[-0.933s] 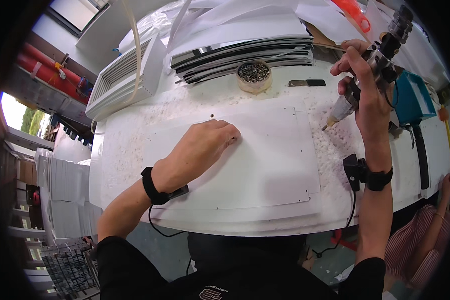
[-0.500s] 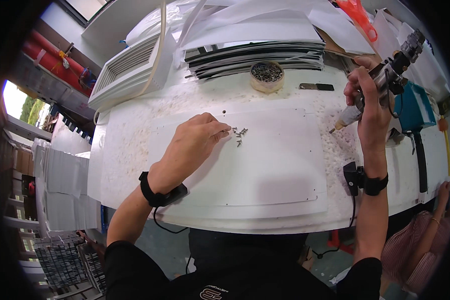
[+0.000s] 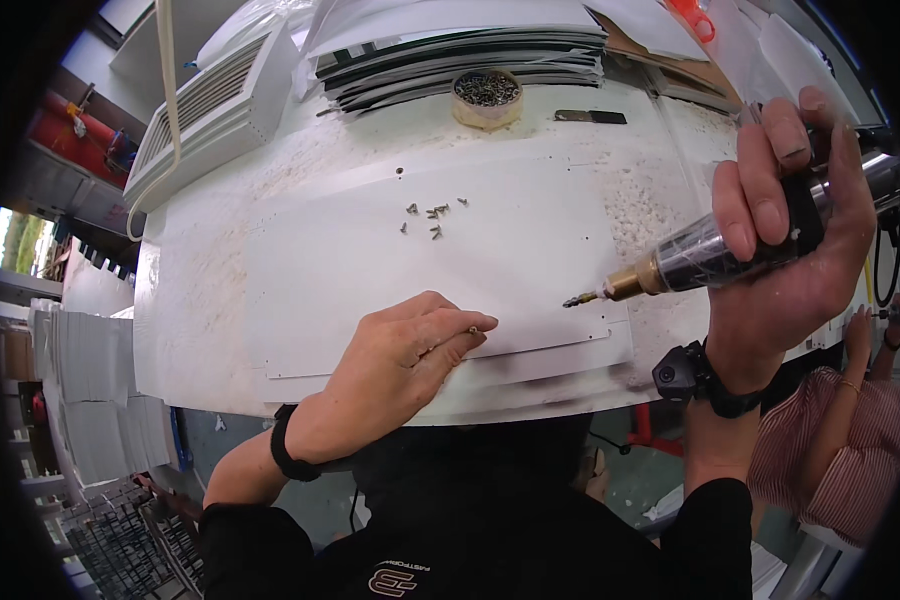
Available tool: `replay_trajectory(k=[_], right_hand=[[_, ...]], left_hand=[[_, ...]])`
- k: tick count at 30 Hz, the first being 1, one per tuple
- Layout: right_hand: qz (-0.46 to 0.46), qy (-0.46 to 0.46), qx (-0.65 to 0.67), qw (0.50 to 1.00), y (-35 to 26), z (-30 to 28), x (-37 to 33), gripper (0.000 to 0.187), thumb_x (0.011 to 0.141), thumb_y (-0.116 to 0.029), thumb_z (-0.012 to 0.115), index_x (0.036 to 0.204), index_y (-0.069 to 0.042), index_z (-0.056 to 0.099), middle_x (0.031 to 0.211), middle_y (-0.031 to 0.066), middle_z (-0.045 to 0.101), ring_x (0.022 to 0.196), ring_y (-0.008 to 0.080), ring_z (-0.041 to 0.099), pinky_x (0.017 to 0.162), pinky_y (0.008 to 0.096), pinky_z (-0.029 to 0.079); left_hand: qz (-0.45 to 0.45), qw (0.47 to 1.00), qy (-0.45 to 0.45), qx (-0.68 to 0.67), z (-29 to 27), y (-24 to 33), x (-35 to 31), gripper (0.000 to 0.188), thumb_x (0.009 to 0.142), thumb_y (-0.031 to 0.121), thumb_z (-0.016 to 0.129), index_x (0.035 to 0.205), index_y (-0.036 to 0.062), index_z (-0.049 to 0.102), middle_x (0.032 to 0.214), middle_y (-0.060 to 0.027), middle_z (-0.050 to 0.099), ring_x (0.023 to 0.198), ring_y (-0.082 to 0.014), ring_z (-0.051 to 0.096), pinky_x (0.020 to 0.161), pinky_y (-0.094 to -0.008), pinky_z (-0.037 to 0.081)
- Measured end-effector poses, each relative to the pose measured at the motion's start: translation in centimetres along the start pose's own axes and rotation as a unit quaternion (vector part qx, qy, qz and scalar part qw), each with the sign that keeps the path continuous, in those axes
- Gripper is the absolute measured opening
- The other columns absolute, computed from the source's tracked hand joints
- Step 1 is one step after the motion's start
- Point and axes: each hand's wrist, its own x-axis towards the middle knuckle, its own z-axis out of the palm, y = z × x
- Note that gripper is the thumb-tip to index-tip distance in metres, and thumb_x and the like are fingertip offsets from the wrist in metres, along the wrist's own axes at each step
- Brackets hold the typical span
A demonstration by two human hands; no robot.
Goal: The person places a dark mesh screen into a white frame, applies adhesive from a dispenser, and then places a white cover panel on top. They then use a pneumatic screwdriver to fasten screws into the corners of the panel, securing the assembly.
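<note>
My left hand (image 3: pixel 385 365) is closed in a pinch near the front edge of a flat white panel (image 3: pixel 340 285). A small screw (image 3: pixel 473 330) shows between thumb and forefinger. My right hand (image 3: pixel 795 225) is wrapped round a power screwdriver (image 3: pixel 690 255), its bit tip (image 3: pixel 575 300) pointing left above the panel's right part, apart from the left hand. Several loose screws (image 3: pixel 437 211) lie scattered on the panel's far half. Small holes dot the panel's edges.
Behind the panel stands a round tub (image 3: pixel 487 112) filled with screws, with a flat dark-handled blade (image 3: pixel 590 117) beside it. Stacked sheets (image 3: pixel 460 60) and a white louvred vent frame (image 3: pixel 210 100) line the back. Another person's striped sleeve (image 3: pixel 825 430) is at right.
My left hand has left the loose screws and come to the panel's front edge, pinching a screw. The screwdriver has swung nearer, its bit now over the panel. The loose screws lie more spread out.
</note>
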Motion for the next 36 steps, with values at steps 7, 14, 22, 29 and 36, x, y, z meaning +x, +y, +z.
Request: replay_trajectory(k=[7, 14, 22, 29, 36], right_hand=[[0.043, -0.028, 0.089, 0.995, 1.7, 3.7, -2.2, 0.029, 0.111, -0.025, 0.042, 0.124, 0.000, 0.049, 0.093, 0.0050, 0.051, 0.056, 0.0076, 0.042, 0.043, 0.0232, 0.044], [0.056, -0.036, 0.109, 0.992, 2.3, 3.9, -2.3, 0.032, 0.111, -0.027, 0.043, 0.125, 0.001, 0.050, 0.094, 0.0052, 0.052, 0.055, 0.0080, 0.042, 0.043, 0.0240, 0.044], [0.056, -0.022, 0.099, 0.993, 3.1, 4.0, -2.6, 0.033, 0.111, -0.027, 0.044, 0.127, 0.000, 0.051, 0.094, 0.0050, 0.052, 0.055, 0.0074, 0.042, 0.043, 0.0233, 0.044], [0.042, -0.032, 0.087, 0.995, 3.2, 3.6, -2.7, 0.033, 0.110, -0.027, 0.045, 0.128, 0.001, 0.052, 0.094, 0.0048, 0.052, 0.055, 0.0072, 0.042, 0.043, 0.0231, 0.043], [0.038, -0.055, 0.104, 0.992, 3.3, 3.5, -2.5, 0.033, 0.110, -0.027, 0.045, 0.128, 0.001, 0.050, 0.095, 0.0054, 0.051, 0.056, 0.0078, 0.042, 0.043, 0.0233, 0.043]], left_hand=[[-0.013, 0.993, 0.055, -0.101, 2.5, -0.7, -0.5, 0.016, 0.093, 0.007, 0.074, 0.109, 0.0056, 0.078, 0.086, -0.0094, 0.070, 0.070, -0.0205, 0.066, 0.064, -0.0321, 0.052], [0.004, 0.994, 0.049, -0.102, 2.5, -1.2, -0.3, 0.019, 0.095, 0.000, 0.072, 0.112, 0.0053, 0.076, 0.091, -0.0053, 0.070, 0.070, -0.0102, 0.063, 0.064, -0.0262, 0.051], [-0.019, 0.991, 0.055, -0.122, 2.6, -1.3, 0.0, 0.015, 0.094, 0.007, 0.074, 0.109, 0.0050, 0.078, 0.088, -0.0087, 0.071, 0.072, -0.0204, 0.067, 0.066, -0.0313, 0.051], [-0.008, 0.993, 0.043, -0.107, 2.4, -1.3, 0.3, 0.021, 0.093, -0.002, 0.073, 0.112, 0.0041, 0.076, 0.092, -0.0068, 0.072, 0.078, -0.0134, 0.066, 0.070, -0.0277, 0.053], [-0.014, 0.993, 0.033, -0.116, 2.3, -1.2, 0.3, 0.020, 0.094, -0.002, 0.071, 0.113, 0.0025, 0.075, 0.096, -0.0072, 0.073, 0.084, -0.0133, 0.067, 0.075, -0.0273, 0.054]])
